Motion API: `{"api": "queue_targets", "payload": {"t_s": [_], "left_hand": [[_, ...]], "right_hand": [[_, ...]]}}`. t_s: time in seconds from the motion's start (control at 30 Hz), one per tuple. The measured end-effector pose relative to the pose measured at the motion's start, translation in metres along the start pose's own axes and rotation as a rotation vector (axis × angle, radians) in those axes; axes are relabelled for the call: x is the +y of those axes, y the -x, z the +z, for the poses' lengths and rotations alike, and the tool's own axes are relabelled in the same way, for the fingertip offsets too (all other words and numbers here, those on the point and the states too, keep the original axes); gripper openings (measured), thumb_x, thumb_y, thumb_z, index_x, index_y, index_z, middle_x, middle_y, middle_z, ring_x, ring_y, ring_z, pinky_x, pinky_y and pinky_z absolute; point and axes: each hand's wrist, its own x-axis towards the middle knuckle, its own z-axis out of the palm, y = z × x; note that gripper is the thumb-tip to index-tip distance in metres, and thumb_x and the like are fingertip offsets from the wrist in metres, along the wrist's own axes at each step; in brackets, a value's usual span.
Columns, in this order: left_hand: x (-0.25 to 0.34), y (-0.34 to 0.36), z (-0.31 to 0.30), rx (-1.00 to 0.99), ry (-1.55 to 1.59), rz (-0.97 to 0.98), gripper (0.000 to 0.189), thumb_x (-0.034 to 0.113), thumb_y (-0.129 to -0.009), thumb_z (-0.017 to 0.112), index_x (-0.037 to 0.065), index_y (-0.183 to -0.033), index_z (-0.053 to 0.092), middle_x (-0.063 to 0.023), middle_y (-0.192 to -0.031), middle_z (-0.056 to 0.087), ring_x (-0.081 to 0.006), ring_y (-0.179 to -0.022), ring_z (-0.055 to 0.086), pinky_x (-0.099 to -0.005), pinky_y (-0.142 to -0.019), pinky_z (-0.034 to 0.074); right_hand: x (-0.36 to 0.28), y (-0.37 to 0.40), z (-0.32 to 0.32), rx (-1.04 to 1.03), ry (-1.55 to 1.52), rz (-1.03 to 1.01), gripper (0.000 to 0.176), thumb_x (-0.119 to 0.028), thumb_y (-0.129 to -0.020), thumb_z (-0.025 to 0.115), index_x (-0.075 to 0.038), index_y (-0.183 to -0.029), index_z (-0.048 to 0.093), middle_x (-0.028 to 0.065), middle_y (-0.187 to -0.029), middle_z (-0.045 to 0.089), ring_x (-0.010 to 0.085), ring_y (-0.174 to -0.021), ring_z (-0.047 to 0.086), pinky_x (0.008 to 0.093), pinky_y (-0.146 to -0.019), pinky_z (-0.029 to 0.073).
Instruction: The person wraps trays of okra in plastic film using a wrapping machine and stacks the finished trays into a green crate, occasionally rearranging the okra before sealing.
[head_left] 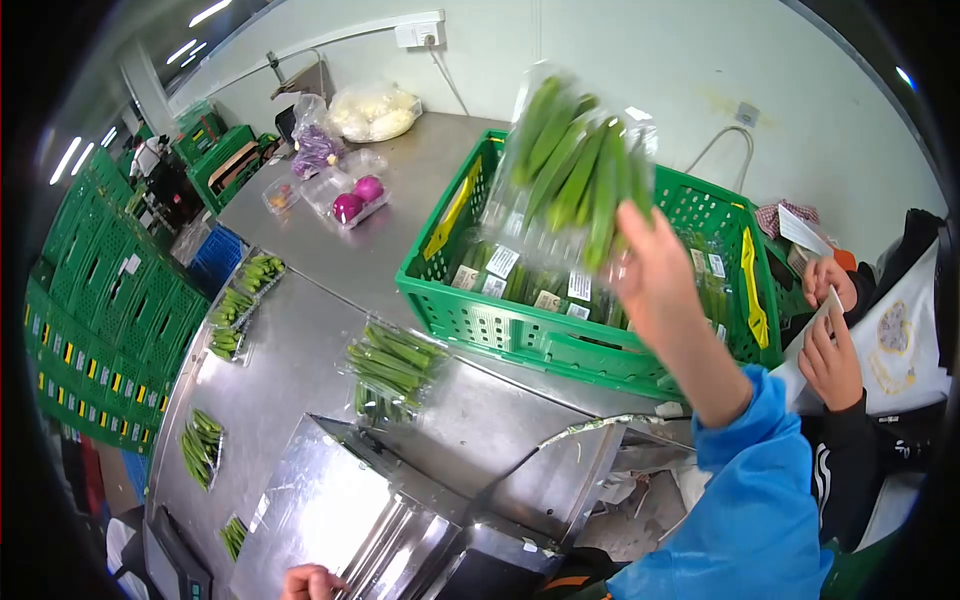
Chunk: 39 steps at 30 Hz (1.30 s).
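Observation:
My right hand (655,275) is closed on the lower right edge of a clear pack of long green pods (575,165), which look like okra. It holds this pack tilted above a green crate (560,345). Inside the crate lie several labelled clear packs (515,285) of green vegetables. At the bottom edge, my left hand (312,582) shows only in part, its fingers curled beside a shiny metal machine (330,500). Whatever those fingers hold, if anything, is hidden. Another pack of green pods (390,365) rests on the steel table behind the machine.
More packs of green pods (203,447) lie along the table's left side. Purple onions (358,200) and white vegetables in plastic (375,112) sit at the back. Green crates (110,330) are stacked at left. On the right, another person's hands (830,350) hold something pale.

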Motion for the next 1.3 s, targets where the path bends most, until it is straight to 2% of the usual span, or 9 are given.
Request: {"api": "queue_targets", "payload": {"t_s": [0.17, 0.33, 0.5, 0.53, 0.73, 0.87, 0.97, 1.03, 1.3], "left_hand": [[-0.008, 0.01, -0.036, 0.163, -0.049, 0.048, 0.026, 0.018, -0.091, 0.042, 0.004, -0.07, 0.045, -0.0013, -0.059, 0.045, -0.0084, -0.055, 0.04, -0.0233, -0.056, 0.037], [-0.007, 0.02, -0.055, 0.395, -0.048, -0.105, 0.035, 0.021, -0.092, 0.04, 0.005, -0.061, 0.038, 0.0011, -0.054, 0.034, -0.0085, -0.05, 0.031, -0.0246, -0.052, 0.032], [-0.024, 0.034, -0.091, 0.749, -0.062, -0.055, 0.04, 0.024, -0.092, 0.039, 0.006, -0.057, 0.036, 0.0011, -0.051, 0.031, -0.0094, -0.048, 0.027, -0.0254, -0.05, 0.027], [-0.06, 0.057, -0.133, 0.694, -0.033, -0.126, 0.021, 0.017, -0.089, 0.043, 0.001, -0.078, 0.051, -0.0073, -0.072, 0.051, -0.0152, -0.063, 0.046, -0.0284, -0.065, 0.038], [-0.147, 0.126, -0.174, 1.165, 0.144, -0.034, 0.022, 0.024, -0.086, 0.053, 0.005, -0.099, 0.053, 0.0047, -0.068, 0.044, -0.0033, -0.056, 0.037, -0.0181, -0.049, 0.032], [-0.235, 0.216, -0.233, 1.455, 0.164, -0.293, 0.027, 0.03, -0.086, 0.051, 0.004, -0.08, 0.055, 0.0012, -0.057, 0.044, -0.0056, -0.048, 0.042, -0.0215, -0.042, 0.036], [-0.315, 0.253, -0.259, 1.442, 0.187, -0.402, 0.037, 0.035, -0.085, 0.05, 0.0, -0.075, 0.058, -0.0045, -0.07, 0.059, -0.0101, -0.059, 0.053, -0.0251, -0.051, 0.04], [-0.392, 0.269, -0.292, 1.276, -0.394, -0.497, 0.027, 0.022, -0.084, 0.05, -0.002, -0.088, 0.06, -0.017, -0.084, 0.062, -0.0218, -0.074, 0.06, -0.0302, -0.07, 0.046], [-0.46, 0.23, -0.344, 0.969, -0.424, -0.635, 0.017, 0.015, -0.072, 0.053, -0.001, -0.076, 0.057, -0.0152, -0.071, 0.06, -0.0256, -0.064, 0.059, -0.0361, -0.063, 0.047]], "right_hand": [[0.02, -0.079, -0.016, -0.147, 0.098, 0.057, 0.036, -0.024, -0.085, 0.052, -0.005, -0.114, 0.039, 0.0074, -0.105, 0.051, 0.0189, -0.09, 0.055, 0.0362, -0.071, 0.049], [0.071, -0.082, -0.005, 0.144, 0.207, 0.172, 0.046, -0.028, -0.081, 0.058, -0.002, -0.115, 0.04, 0.0087, -0.11, 0.048, 0.0199, -0.097, 0.05, 0.0376, -0.082, 0.043], [0.07, -0.001, -0.001, -0.29, 0.195, 0.14, 0.046, -0.015, -0.083, 0.053, -0.002, -0.124, 0.036, 0.0072, -0.112, 0.049, 0.0147, -0.096, 0.051, 0.0278, -0.081, 0.043], [0.076, 0.018, -0.008, -0.312, 0.218, 0.166, 0.044, -0.012, -0.083, 0.052, -0.003, -0.123, 0.036, 0.0059, -0.11, 0.05, 0.0128, -0.093, 0.051, 0.0263, -0.08, 0.042], [0.174, 0.07, -0.058, -0.354, 0.681, 0.694, 0.044, -0.013, -0.082, 0.051, -0.008, -0.124, 0.038, 0.0022, -0.103, 0.05, 0.0094, -0.084, 0.049, 0.0233, -0.071, 0.041], [0.247, 0.055, -0.128, -0.515, 0.837, 0.602, 0.046, -0.028, -0.086, 0.051, -0.003, -0.123, 0.041, 0.0096, -0.118, 0.047, 0.0195, -0.102, 0.048, 0.0301, -0.085, 0.039], [0.243, 0.049, -0.151, -0.711, 1.375, 0.113, 0.046, -0.029, -0.088, 0.045, 0.003, -0.121, 0.041, 0.0158, -0.119, 0.047, 0.0253, -0.109, 0.045, 0.032, -0.092, 0.033], [0.214, 0.071, -0.116, -0.739, 1.266, -0.011, 0.041, -0.025, -0.088, 0.047, 0.004, -0.116, 0.046, 0.0155, -0.114, 0.051, 0.0228, -0.105, 0.047, 0.0304, -0.091, 0.034], [0.154, 0.203, 0.034, -0.853, 1.272, -0.258, 0.028, -0.02, -0.087, 0.049, 0.002, -0.101, 0.057, 0.0096, -0.099, 0.059, 0.0164, -0.093, 0.052, 0.0275, -0.084, 0.038]]}}
